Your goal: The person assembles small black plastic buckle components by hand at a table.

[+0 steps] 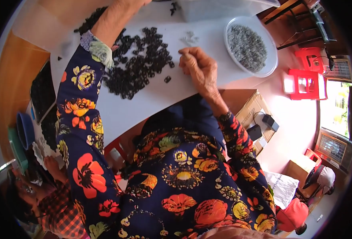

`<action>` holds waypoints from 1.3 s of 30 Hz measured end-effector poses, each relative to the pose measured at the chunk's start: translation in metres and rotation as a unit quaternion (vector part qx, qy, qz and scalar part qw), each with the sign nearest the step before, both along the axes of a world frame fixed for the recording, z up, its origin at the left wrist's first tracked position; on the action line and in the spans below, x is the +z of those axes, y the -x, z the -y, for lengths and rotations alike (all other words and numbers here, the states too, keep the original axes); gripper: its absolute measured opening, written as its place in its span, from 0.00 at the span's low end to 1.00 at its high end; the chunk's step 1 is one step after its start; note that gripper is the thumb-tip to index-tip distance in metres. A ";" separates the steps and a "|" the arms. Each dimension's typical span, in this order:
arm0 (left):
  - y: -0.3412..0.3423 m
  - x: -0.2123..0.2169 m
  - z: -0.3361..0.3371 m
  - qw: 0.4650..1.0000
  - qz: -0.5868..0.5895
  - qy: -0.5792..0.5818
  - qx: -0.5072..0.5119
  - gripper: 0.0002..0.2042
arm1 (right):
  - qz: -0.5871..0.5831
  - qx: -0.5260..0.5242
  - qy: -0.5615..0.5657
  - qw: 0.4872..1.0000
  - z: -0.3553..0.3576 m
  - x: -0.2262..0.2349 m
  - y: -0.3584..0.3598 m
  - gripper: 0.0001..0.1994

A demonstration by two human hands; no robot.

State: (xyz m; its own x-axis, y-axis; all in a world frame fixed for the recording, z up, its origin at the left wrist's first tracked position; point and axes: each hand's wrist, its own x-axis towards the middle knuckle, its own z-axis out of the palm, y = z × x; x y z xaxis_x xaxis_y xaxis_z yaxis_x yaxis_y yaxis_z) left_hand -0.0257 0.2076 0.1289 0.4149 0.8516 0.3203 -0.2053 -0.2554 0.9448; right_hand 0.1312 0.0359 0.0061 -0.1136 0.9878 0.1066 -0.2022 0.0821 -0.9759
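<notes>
My left arm reaches forward across the white table [128, 113], past the small black parts. Only a sliver of my left hand [138, 2] shows at the top edge, and its fingers are cut off from view. My right hand [199, 69] hovers over the table with thumb and index finger pressed together and the rest curled; anything between them is too small to make out. A loose heap of small black ring-like plastic parts [138, 65] lies between my arms. One black part [167, 79] sits apart near my right hand. Just beyond that hand are a few small clear pieces [189, 38].
A round clear tub [274, 59] of small grey pieces stands at the right. Behind it is a translucent bin [219, 11]. Below the table's right edge is a cardboard box [245, 111]; red stools [307, 84] stand farther off. People sit at lower left and lower right.
</notes>
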 end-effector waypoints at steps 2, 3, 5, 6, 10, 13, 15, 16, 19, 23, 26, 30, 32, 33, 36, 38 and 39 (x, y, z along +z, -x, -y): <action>0.009 -0.014 0.008 1.000 0.005 -0.017 0.007 0.10 | -0.010 -0.010 0.004 1.000 -0.002 0.002 -0.001 0.11; 0.012 -0.021 0.024 0.986 0.142 0.051 -0.078 0.10 | -0.034 -0.010 0.011 0.999 -0.003 -0.003 -0.002 0.11; 0.027 -0.039 0.058 0.923 0.324 0.123 -0.169 0.10 | -0.030 0.005 -0.001 1.000 -0.006 -0.003 -0.003 0.10; 0.024 -0.052 0.070 0.920 0.345 0.086 -0.166 0.11 | -0.014 0.005 -0.003 1.000 -0.007 -0.006 -0.008 0.09; 0.057 -0.075 0.133 0.981 0.042 0.150 0.114 0.15 | 0.210 0.065 -0.051 0.974 -0.005 0.006 -0.021 0.08; 0.068 -0.093 0.163 0.966 0.083 0.197 0.146 0.15 | 0.328 0.170 -0.205 0.906 -0.005 0.018 -0.017 0.11; 0.066 -0.091 0.177 0.962 0.075 0.197 0.173 0.15 | 0.364 0.175 -0.238 0.884 -0.004 0.015 -0.012 0.10; 0.064 -0.091 0.178 0.962 0.077 0.198 0.172 0.15 | 0.396 0.177 -0.272 0.859 -0.004 0.014 -0.010 0.10; 0.063 -0.092 0.184 0.968 -0.012 0.153 0.199 0.13 | 0.429 0.190 -0.259 0.844 -0.003 0.016 -0.008 0.09; 0.056 -0.089 0.195 0.971 -0.129 0.126 0.158 0.13 | 0.437 0.187 -0.249 0.844 -0.005 0.019 -0.005 0.08; 0.044 -0.092 0.203 0.974 -0.135 0.128 0.128 0.13 | 0.434 0.173 -0.248 0.848 -0.006 0.017 -0.005 0.07; 0.037 -0.096 0.207 0.968 -0.193 0.112 0.118 0.07 | 0.354 0.145 -0.169 0.908 -0.004 0.018 -0.006 0.07; 0.029 -0.096 0.208 0.966 -0.209 0.081 0.128 0.05 | 0.314 0.144 -0.099 0.933 -0.003 0.017 -0.007 0.07; 0.026 -0.096 0.209 0.964 -0.211 0.098 0.127 0.05 | 0.273 0.145 -0.065 0.949 -0.003 0.015 -0.007 0.07; 0.020 -0.099 0.209 0.967 -0.201 0.095 0.120 0.04 | 0.183 0.149 -0.011 0.972 0.001 0.017 -0.005 0.07; 0.018 -0.103 0.208 0.976 -0.163 0.081 0.121 0.05 | 0.134 0.153 0.008 0.979 0.003 0.016 -0.005 0.07; 0.018 -0.103 0.207 0.976 -0.164 0.081 0.119 0.05 | 0.119 0.152 0.015 0.981 0.003 0.013 -0.006 0.07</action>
State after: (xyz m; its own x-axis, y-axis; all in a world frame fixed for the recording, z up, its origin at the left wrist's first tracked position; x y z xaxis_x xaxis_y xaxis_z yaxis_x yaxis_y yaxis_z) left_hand -0.0435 0.0002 0.0260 0.2561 0.9650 0.0565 0.1620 -0.1005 0.9817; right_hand 0.1373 0.0331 0.0187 -0.4210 0.9070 0.0122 0.0219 0.0236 -0.9995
